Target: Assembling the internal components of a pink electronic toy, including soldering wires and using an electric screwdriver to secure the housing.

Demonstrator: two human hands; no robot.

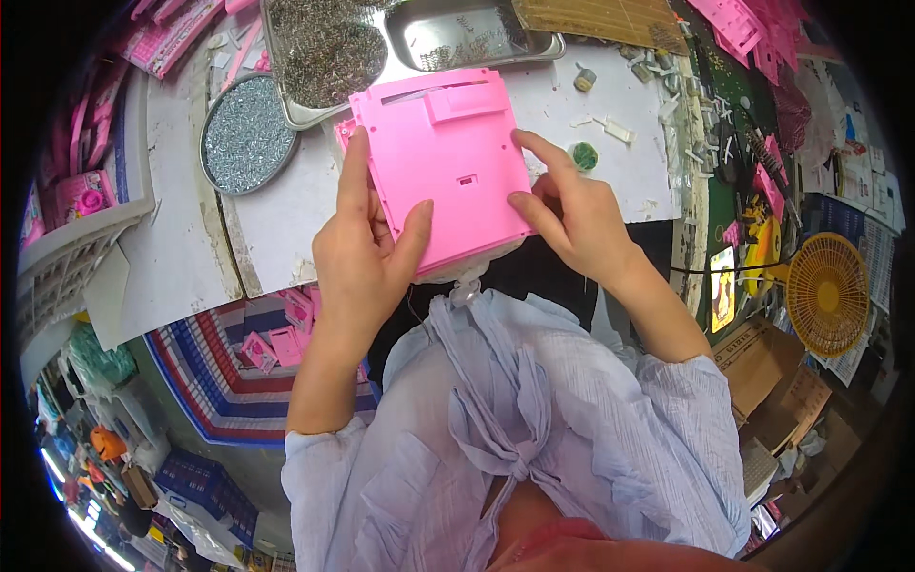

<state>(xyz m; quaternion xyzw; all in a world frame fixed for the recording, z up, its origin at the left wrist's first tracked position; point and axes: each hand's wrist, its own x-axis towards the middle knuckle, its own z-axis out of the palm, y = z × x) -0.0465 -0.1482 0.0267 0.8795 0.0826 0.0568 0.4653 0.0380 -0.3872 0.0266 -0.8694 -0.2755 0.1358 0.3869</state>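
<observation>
A flat pink plastic casing (434, 176), with a raised block near its far edge and a small rectangular slot near its middle, is held at the near edge of the white table. My left hand (367, 238) grips its left side, thumb on the upper face and forefinger along the edge. On the right side, my right hand (572, 205) holds it with thumb and forefinger at the edge. Whatever lies under the casing is mostly hidden; a bit of clear, whitish material shows beneath its near edge.
Beyond the casing stands a metal tray (405, 71) of springs. A round dish of screws (248, 133) sits at left. Small motors (583, 78) and a green round piece (583, 155) lie at right. Below left is a striped bag (214, 381) with pink parts; a yellow fan (827, 294) stands far right.
</observation>
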